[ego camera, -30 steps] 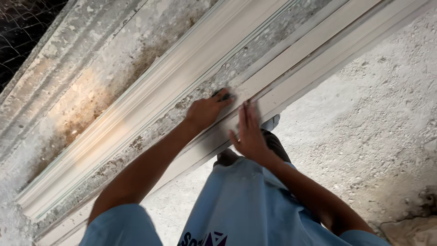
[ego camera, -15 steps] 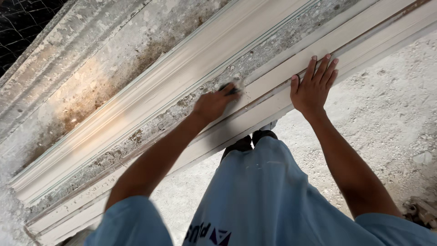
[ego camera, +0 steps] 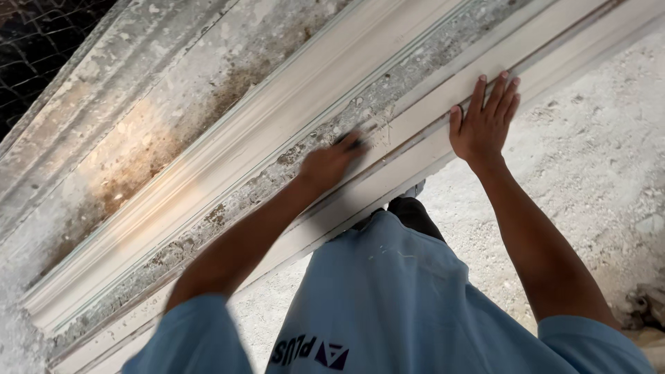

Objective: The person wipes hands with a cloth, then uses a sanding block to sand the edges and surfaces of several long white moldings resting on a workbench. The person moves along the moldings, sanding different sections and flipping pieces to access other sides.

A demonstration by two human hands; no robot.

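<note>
A: Closest to the camera, what do you see?

B: A light blue shirt [ego camera: 388,298] with short sleeves, and under its hem dark trousers and a shoe [ego camera: 413,208] on pale, gritty ground [ego camera: 596,173]. Some rubble [ego camera: 648,305] lies at the right edge of the view.

A: And the arms?

B: Both reach up and away from the body to a long white moulding [ego camera: 277,131] that runs slantwise from the lower left of the view to the upper right.

A: What is the left hand doing?

B: The left hand [ego camera: 331,164] is blurred. Its fingers are curled shut around a small dark thing [ego camera: 357,143], pressed on the rough grey band [ego camera: 228,204] between the two smooth white ridges. I cannot tell what kind of tool it is.

A: The right one?

B: The right hand [ego camera: 483,125] lies flat and open, fingers spread, palm on the near white rail [ego camera: 443,90] of the moulding, further up along it than the left. It grips nothing.

A: How far apart are they?

B: Near, not touching; the left sits on the rough band, the right on the near rail beside it.

A: Beyond the moulding?

B: A worn, stained slab [ego camera: 138,125] of plaster or concrete, grey with brown patches, lying alongside it. Past its far edge, in the upper left corner, dark wire mesh [ego camera: 41,41].
</note>
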